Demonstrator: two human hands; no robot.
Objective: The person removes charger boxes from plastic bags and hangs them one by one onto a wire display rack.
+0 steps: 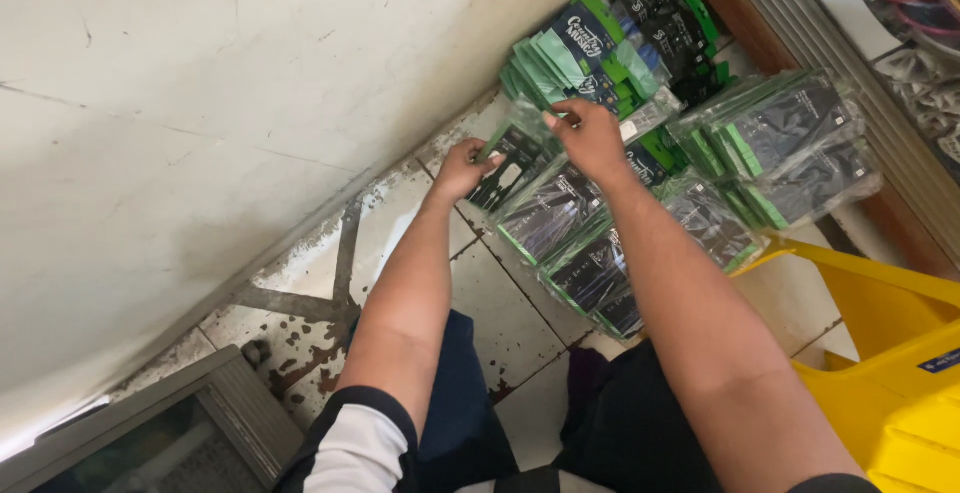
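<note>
Pinching the top edge of a clear plastic packet (515,148) between them, both hands are working over the floor by the white wall (200,103): the left hand (462,168) is gripping the packet's near corner with its fingers closed on it, and the right hand (590,138) is clamping the upper edge, fingers bent tight around the film. The packet is hanging just above the tiled floor (510,323), at the wall end of a row of like packets (590,263) that are lying overlapped on the tiles. It is looking light, thin and floppy, with slick film that is likely sliding easily under a loose grip, so the stiffer green header strip at the top is seeming the surest place to hold. Each packet is enclosing a dark card with green trim; what is inside beyond that is too small to tell. A taller stack of green-edged packets (590,48) is leaning against the wall beyond, and a yellow plastic bin (890,353) is standing to the right.
</note>
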